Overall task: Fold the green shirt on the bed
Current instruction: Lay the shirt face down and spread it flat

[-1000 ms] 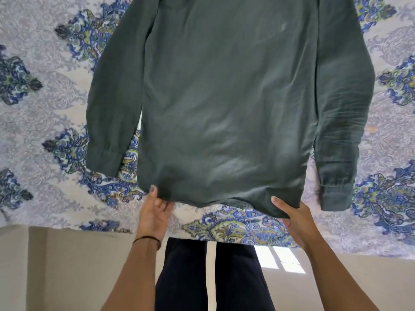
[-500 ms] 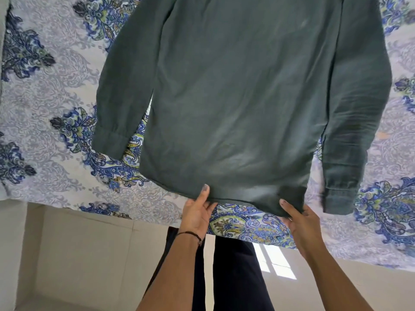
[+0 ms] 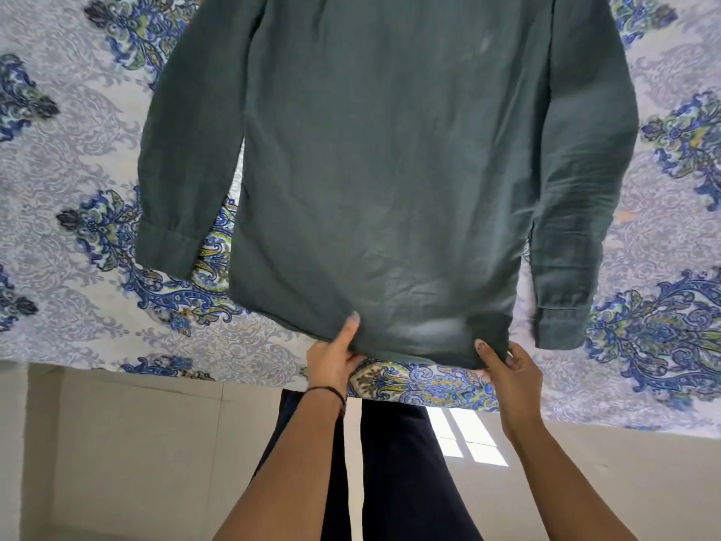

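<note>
The green shirt lay spread flat on the bed — light, limp cloth. Left hand and right hand pinched its near hem, seemingly the best hold.

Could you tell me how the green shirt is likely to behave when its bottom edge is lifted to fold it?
The green shirt will probably drape limply: its cloth already creases where the left hand and right hand pinch the hem. It looks thin, so likely light. The loose sleeves may drag or shift on the bedsheet.
</note>
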